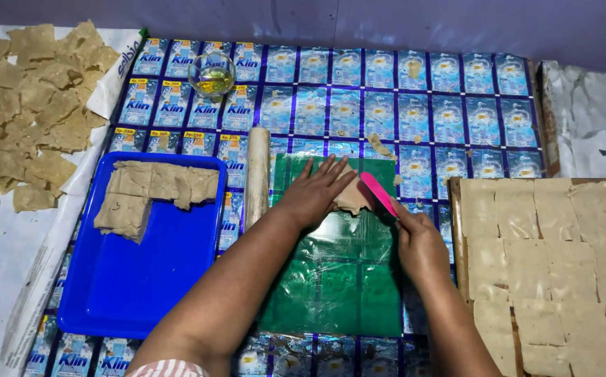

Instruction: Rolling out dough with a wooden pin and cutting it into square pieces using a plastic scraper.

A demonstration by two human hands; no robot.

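Pressing flat on a small piece of tan dough (354,199), the left hand (315,193) is lying open with fingers spread and pointing up and to the right, fingertips covering the dough's left edge. The dough is sitting on a green plastic sheet (338,286), near the sheet's top edge, just right of the left hand and just up and left of the right hand (420,244). The right hand is closing around the lower end of a pink flat scraper (379,194), whose blade is slanting up to the left and meeting the dough's right edge; whether it is cutting in or only touching cannot be told. A pale rolling pin (257,176) is lying upright along the green sheet's left side, just beside the left wrist. Further left, a blue tray (142,279) is holding a slab of the same dough (151,192) in its upper part. A small glass bowl of yellowish oil (212,74) is standing well above, on the mat of blue sachet wrappers (449,105). Cut dough squares (554,258) are lying in rows on a board at the right, near the right forearm. Dried thin pieces (27,112) are lying piled at the far left, well apart.
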